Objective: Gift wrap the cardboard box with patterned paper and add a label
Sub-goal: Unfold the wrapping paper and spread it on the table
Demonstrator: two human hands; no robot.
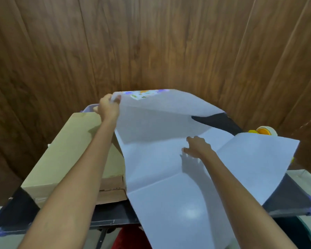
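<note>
Over the dark table (291, 196) by a wood wall (151, 42), left fingers (107, 98) pinch the paper (160, 159); right fingers (186, 150) spread loose.

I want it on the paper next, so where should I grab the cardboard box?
Probably take the cardboard box by its two long sides, coming down from above. It lies flat and long beside the sheet, and the flaps at its near end look loose.

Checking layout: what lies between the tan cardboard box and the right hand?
Head view: the left forearm, then the white underside of the creased patterned paper sheet.
</note>
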